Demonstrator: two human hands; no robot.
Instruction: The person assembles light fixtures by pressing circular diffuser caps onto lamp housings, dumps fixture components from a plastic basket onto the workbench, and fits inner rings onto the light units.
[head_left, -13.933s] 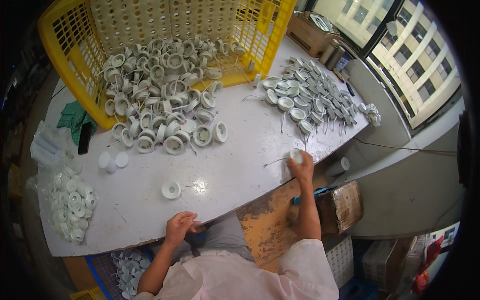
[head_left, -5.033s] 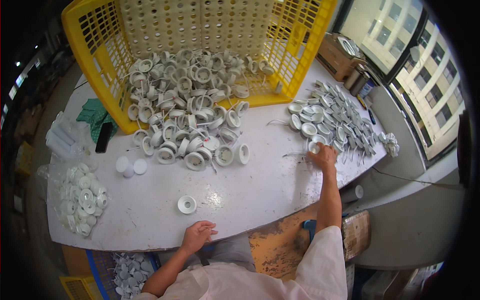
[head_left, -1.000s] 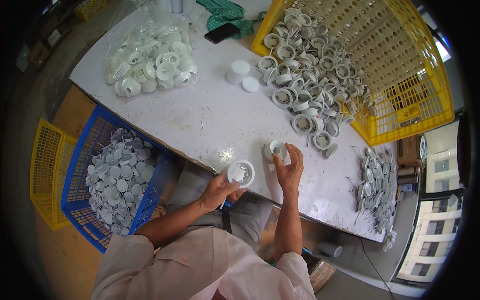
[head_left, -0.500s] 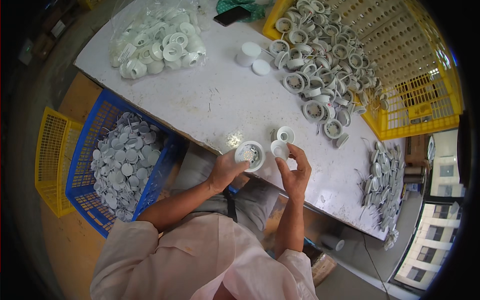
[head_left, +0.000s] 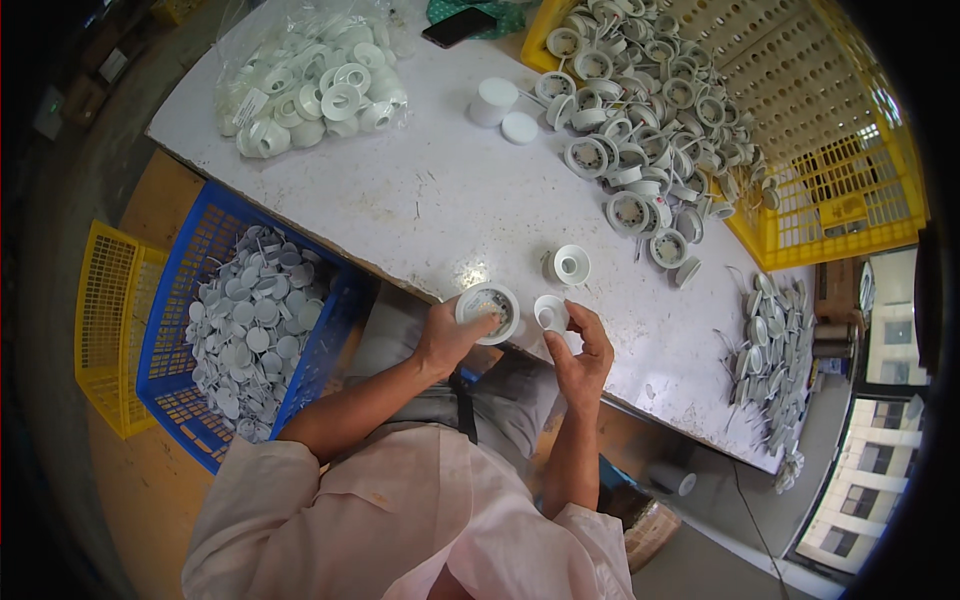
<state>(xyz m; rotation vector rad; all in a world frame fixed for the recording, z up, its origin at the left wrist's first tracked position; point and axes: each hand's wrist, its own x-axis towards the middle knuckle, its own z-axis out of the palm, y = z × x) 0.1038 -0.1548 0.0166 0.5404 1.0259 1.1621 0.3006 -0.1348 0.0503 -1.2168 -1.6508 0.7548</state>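
Observation:
My left hand (head_left: 446, 338) grips a round white light housing (head_left: 489, 298), its open face up and small components showing inside. The thumb lies over the housing's rim. Just to the right, my right hand (head_left: 584, 358) pinches a small white plastic cup-shaped ring (head_left: 549, 314) between thumb and fingers, apart from the housing. Another white cup-shaped ring (head_left: 570, 265), with a round hole in its middle, sits on the table slightly beyond my right hand.
A clear bag of white rings (head_left: 310, 95) lies far left. Many housings (head_left: 640, 150) spill from a yellow crate (head_left: 800, 215) at the right. White discs fill a blue crate (head_left: 165, 375) at lower left. A phone (head_left: 460, 27), white round pieces (head_left: 495, 100) and wired discs (head_left: 765, 350) rest on the table.
My right hand has drawn toward me and slightly left with its ring, leaving a gap to the ring on the table. The ring's opening now shows more. My left hand still grips the housing.

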